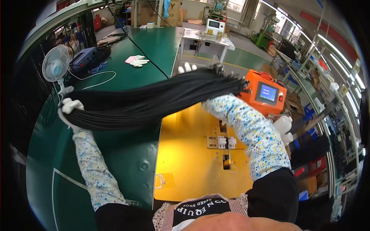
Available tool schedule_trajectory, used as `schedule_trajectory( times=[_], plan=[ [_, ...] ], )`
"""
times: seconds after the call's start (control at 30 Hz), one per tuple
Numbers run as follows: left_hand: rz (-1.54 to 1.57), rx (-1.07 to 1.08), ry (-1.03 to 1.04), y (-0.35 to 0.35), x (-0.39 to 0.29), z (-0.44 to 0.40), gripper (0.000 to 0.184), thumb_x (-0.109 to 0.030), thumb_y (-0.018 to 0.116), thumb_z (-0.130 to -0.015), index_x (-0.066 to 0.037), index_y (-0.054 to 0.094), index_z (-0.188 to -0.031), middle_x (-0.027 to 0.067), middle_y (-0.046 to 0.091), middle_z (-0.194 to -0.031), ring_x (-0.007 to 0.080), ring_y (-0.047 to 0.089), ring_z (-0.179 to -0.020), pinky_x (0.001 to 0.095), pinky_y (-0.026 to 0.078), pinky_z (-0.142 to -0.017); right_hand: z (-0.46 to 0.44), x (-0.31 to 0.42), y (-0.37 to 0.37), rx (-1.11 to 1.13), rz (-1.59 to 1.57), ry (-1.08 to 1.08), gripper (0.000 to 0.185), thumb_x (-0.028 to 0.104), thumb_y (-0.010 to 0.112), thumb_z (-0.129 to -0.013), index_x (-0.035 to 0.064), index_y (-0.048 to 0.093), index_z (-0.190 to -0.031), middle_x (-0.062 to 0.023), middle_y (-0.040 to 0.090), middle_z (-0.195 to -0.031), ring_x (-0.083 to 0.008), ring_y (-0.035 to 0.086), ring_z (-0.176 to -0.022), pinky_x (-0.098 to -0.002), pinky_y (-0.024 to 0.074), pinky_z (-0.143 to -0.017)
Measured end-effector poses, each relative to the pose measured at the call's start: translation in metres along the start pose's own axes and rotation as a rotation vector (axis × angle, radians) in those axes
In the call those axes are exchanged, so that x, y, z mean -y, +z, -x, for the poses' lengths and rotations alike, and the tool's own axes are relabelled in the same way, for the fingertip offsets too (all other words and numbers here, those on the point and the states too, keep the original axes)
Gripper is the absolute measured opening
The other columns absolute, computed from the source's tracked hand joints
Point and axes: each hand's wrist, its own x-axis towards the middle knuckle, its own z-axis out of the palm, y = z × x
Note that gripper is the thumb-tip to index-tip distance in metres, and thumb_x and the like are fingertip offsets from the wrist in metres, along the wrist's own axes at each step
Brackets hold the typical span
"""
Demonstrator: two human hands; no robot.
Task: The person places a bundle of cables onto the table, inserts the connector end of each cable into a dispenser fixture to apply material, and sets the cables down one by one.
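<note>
A thick bundle of black cables point(154, 100) stretches between my two hands above the green table and the yellow work plate, sagging a little in the middle. My left hand point(70, 106), in a white glove, is closed around its left end. My right hand point(187, 68) grips the bundle towards its right end; only white-gloved fingertips show above the cables, and the palm is hidden behind them. Small dark connector ends stick out at the right, close to the orange machine point(266, 91). Floral sleeves cover both forearms.
Below the cables is the yellow work plate point(185, 165) with a small white fixture point(222, 142). On the green table point(127, 154) are a fan point(56, 65), a blue-grey box point(83, 57) and a spare glove point(137, 61). White bottles point(283, 124) stand at right, before shelving.
</note>
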Motion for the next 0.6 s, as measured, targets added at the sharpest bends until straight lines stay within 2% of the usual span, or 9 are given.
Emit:
schedule_trajectory(
  times=[0.07,0.1,0.2,0.27,0.33,0.4,0.5,0.57,0.6],
  plan=[
    [0.012,-0.067,-0.067,-0.027,-0.002,0.021,0.019,-0.012,0.063,-0.081,-0.007,0.048,-0.092,-0.0065,0.045,-0.063,0.0082,0.047,-0.055,0.0279,0.044,-0.068,0.024,0.021,0.001,0.014,0.053,-0.088,0.058,0.049,0.034,-0.096,0.0137,0.035,-0.142,-0.0204,0.044,-0.142,-0.0361,0.045,-0.130,-0.0514,0.0334,-0.112],
    [-0.102,-0.123,-0.039,-0.051,-0.031,0.003,0.018,-0.013,0.062,-0.082,-0.006,0.049,-0.093,-0.0062,0.044,-0.063,0.0087,0.046,-0.054,0.0279,0.043,-0.068,0.021,0.055,0.027,0.193,0.199,-0.178,0.057,0.048,0.033,-0.097,0.0132,0.037,-0.142,-0.0224,0.047,-0.139,-0.0351,0.046,-0.130,-0.0513,0.0354,-0.110],
    [-0.014,-0.155,-0.039,-0.048,-0.019,0.014,0.019,-0.017,0.062,-0.084,-0.005,0.050,-0.094,-0.0064,0.044,-0.063,0.0097,0.046,-0.054,0.0306,0.043,-0.068,0.034,0.028,0.012,0.659,-0.810,-0.337,0.062,0.044,0.045,-0.095,0.0084,0.034,-0.144,-0.0222,0.045,-0.141,-0.0339,0.046,-0.130,-0.0447,0.0351,-0.110],
    [-0.141,-0.169,0.012,-0.060,-0.042,0.024,0.028,-0.028,0.057,-0.089,-0.001,0.052,-0.098,-0.0058,0.046,-0.064,0.0109,0.047,-0.055,0.0316,0.045,-0.070,0.025,0.015,-0.010,0.930,-1.517,-0.359,0.067,0.042,0.053,-0.094,0.0052,0.032,-0.146,-0.0220,0.044,-0.143,-0.0331,0.046,-0.130,-0.0402,0.0349,-0.110],
    [-0.229,-0.226,0.026,-0.071,-0.065,0.025,0.052,-0.040,0.053,-0.092,0.007,0.052,-0.116,-0.0036,0.051,-0.067,0.0118,0.050,-0.060,0.0329,0.046,-0.072,0.031,-0.011,-0.030,0.934,-1.469,-0.335,0.072,0.044,0.060,-0.090,0.0034,0.036,-0.144,-0.0205,0.047,-0.141,-0.0315,0.046,-0.130,-0.0370,0.0339,-0.110],
    [-0.316,-0.436,0.005,-0.088,-0.092,0.036,0.056,-0.042,0.053,-0.094,0.002,0.050,-0.129,0.0039,0.059,-0.090,0.0177,0.055,-0.077,0.0382,0.049,-0.081,0.067,-0.019,-0.005,0.840,-1.523,-0.362,0.071,0.049,0.063,-0.087,0.0027,0.047,-0.138,-0.0183,0.052,-0.137,-0.0290,0.045,-0.131,-0.0353,0.0327,-0.110],
    [-0.158,-0.702,-0.063,-0.099,-0.158,0.042,0.055,-0.044,0.052,-0.094,-0.004,0.050,-0.133,0.0094,0.059,-0.117,0.0230,0.058,-0.101,0.0421,0.049,-0.087,0.054,-0.086,-0.033,1.367,-1.721,-0.373,0.061,0.043,0.065,-0.087,0.0027,0.055,-0.131,-0.0156,0.056,-0.134,-0.0252,0.050,-0.126,-0.0331,0.0358,-0.107],
    [-0.435,-0.926,-0.053,-0.093,-0.159,0.040,0.055,-0.045,0.051,-0.094,-0.006,0.050,-0.133,0.0119,0.057,-0.128,0.0249,0.057,-0.112,0.0430,0.049,-0.090,0.066,-0.116,-0.034,1.540,-1.835,-0.066,0.049,0.032,0.068,-0.085,0.0023,0.062,-0.124,-0.0128,0.064,-0.123,-0.0217,0.057,-0.117,-0.0315,0.0400,-0.103],
    [-0.825,-1.032,-0.051,-0.080,-0.150,0.038,0.055,-0.045,0.050,-0.094,-0.005,0.052,-0.132,0.0130,0.056,-0.131,0.0254,0.056,-0.115,0.0429,0.048,-0.091,0.076,-0.125,-0.029,1.499,-1.834,0.054,0.033,0.020,0.066,-0.084,0.0020,0.070,-0.112,-0.0083,0.070,-0.110,-0.0168,0.062,-0.105,-0.0282,0.0454,-0.095]
  ],
)
